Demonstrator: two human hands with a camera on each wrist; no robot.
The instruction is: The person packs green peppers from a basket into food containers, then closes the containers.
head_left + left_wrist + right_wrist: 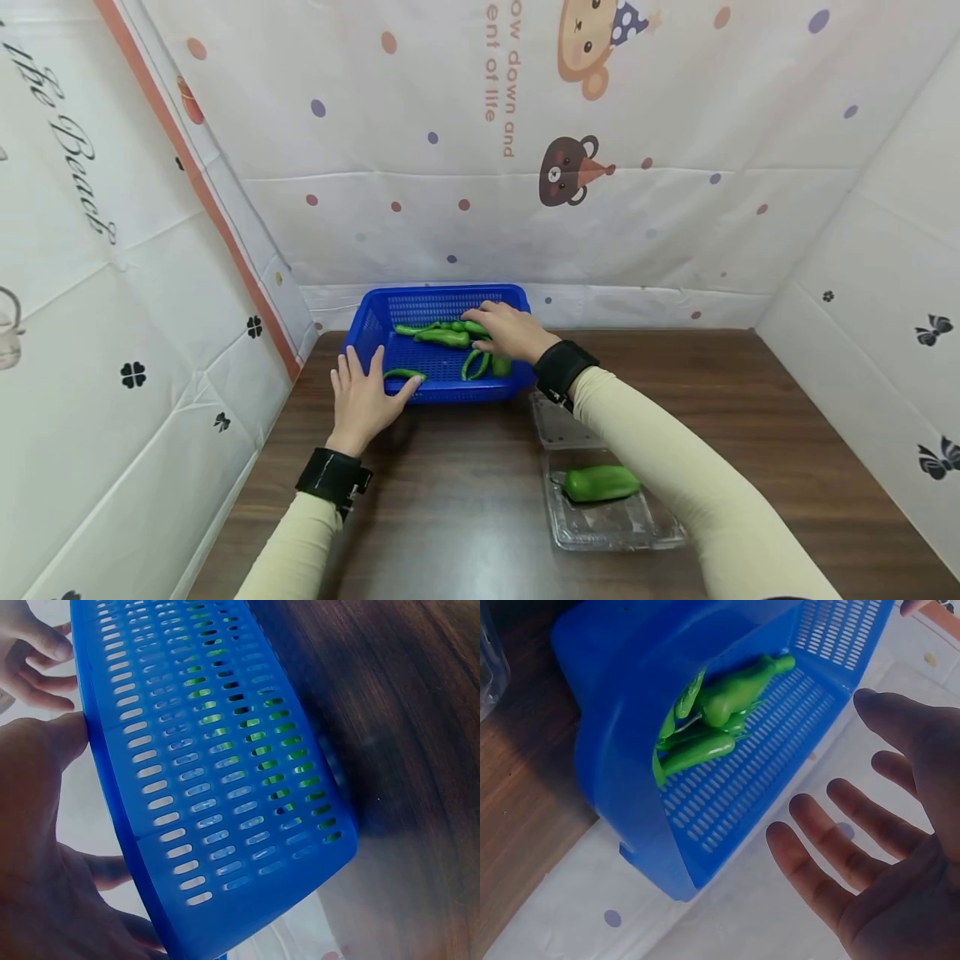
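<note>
A blue plastic basket (450, 392) with slotted walls stands at the back of the table. Inside it lie several green peppers (448, 337), heaped toward the right; a thin curved green chili (405, 374) lies by the front wall. My left hand (363, 402) is at the basket's front left corner, fingers spread, thumb at the rim (105, 776). Over the basket's right side hovers my right hand (516, 331). In the right wrist view its fingers (817, 832) are apart, with nothing between them, beyond the basket wall.
To the right, near my right forearm, a clear plastic clamshell box (600, 533) lies with its lid (562, 425) folded back toward the basket. One large green pepper (602, 483) rests in it. Printed white sheets (420, 233) enclose the brown wooden table (450, 500).
</note>
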